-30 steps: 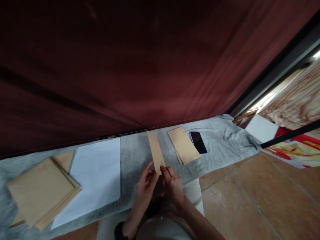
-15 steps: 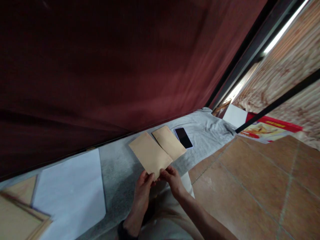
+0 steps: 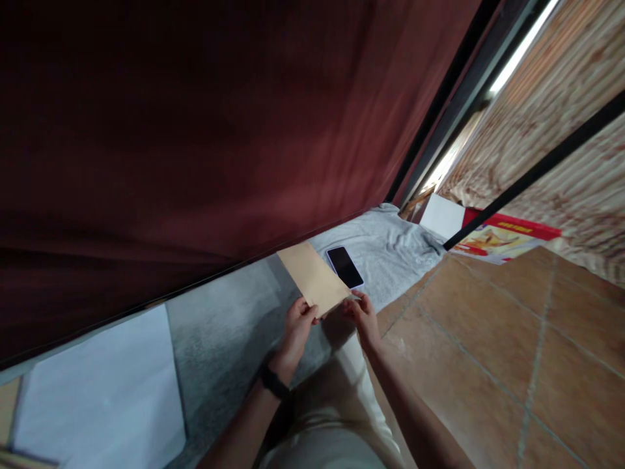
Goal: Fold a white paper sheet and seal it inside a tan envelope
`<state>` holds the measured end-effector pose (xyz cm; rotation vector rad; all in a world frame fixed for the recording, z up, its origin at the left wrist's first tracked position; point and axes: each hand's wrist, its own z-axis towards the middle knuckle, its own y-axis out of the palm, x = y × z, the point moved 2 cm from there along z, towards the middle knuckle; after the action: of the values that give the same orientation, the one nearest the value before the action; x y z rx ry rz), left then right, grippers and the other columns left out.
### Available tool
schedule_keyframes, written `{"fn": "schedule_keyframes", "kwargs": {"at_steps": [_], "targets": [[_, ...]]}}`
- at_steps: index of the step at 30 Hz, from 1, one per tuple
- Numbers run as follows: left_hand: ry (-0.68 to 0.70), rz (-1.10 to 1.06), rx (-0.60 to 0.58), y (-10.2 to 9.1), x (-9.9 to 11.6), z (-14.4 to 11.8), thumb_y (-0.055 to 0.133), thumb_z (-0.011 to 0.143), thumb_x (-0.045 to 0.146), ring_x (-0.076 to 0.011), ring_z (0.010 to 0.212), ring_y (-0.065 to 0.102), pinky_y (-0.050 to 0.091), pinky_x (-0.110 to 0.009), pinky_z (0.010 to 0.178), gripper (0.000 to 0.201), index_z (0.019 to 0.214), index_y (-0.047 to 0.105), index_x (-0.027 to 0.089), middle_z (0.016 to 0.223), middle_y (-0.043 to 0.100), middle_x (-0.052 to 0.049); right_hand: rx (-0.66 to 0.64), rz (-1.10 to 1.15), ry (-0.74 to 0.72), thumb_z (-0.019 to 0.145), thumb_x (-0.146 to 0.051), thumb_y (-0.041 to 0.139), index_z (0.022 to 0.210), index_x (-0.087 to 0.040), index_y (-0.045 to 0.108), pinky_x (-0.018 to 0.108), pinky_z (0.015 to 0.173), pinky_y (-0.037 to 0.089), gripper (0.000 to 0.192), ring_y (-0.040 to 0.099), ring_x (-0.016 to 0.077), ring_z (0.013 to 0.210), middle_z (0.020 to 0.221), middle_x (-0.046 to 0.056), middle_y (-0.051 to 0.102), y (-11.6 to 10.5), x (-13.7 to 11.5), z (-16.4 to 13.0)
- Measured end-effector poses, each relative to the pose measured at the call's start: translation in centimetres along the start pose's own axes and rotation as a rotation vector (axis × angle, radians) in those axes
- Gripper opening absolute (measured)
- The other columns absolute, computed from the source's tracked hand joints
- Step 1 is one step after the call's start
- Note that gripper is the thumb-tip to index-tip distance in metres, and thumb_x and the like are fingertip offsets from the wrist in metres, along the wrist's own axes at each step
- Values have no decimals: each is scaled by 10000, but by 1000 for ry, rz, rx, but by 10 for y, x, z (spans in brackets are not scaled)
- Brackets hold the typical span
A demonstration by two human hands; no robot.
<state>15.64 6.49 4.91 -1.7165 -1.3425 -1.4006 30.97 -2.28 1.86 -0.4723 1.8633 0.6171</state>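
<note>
A tan kraft-paper envelope or sheet (image 3: 314,279) is before me, its near edge between my two hands. My left hand (image 3: 299,322) pinches its near left corner, thumb on top. At the near right corner, my right hand (image 3: 362,316) has its fingers closed on the paper's edge. Only one tan piece shows here; whether another lies under it, I cannot tell. Just right of the paper, a phone with a dark screen (image 3: 345,267) lies on a grey cloth (image 3: 390,241).
A white sheet (image 3: 102,384) lies to the left, with tan paper (image 3: 7,404) at its far left edge. A dark red curtain (image 3: 219,143) hangs behind. Brown floor tiles (image 3: 478,345), a black pole (image 3: 532,172) and a red printed box (image 3: 508,238) are at right.
Both hands have moved right and away from me with the tan paper. Two tan pieces showed side by side before; now one shows, close to the phone. The view has shifted right.
</note>
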Motion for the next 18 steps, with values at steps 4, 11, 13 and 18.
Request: {"fn": "schedule_keyframes", "kwargs": {"at_steps": [4,11,13,18], "targets": [[-31,15,14,4,-11,9,750,624,368,-107,583,559,412,-222,561,279,784,622,179,695,650,9,29,-104,-3,688,-456,734,1126,-213,595,290,514,560,520,613,149,562,731,-44,646,-14,9,10],[-57,16,-5,7,-14,16,731,628,328,-101,548,541,392,-214,522,247,787,631,168,666,653,8,-25,-218,-20,747,-419,671,1179,-199,608,301,536,579,488,642,164,605,775,-22,669,-14,15,15],[-45,18,10,6,-16,16,724,637,310,-102,554,548,400,-212,526,224,782,628,169,670,658,5,-55,-230,-29,766,-411,654,1175,-194,613,308,564,589,465,654,168,630,807,-11,681,-14,16,14],[-18,73,42,-4,-23,18,731,646,311,-100,514,538,383,-205,495,227,797,635,170,625,641,13,-120,-265,-70,797,-395,636,1181,-195,629,319,601,592,432,675,185,675,855,17,715,-14,16,10]]}}
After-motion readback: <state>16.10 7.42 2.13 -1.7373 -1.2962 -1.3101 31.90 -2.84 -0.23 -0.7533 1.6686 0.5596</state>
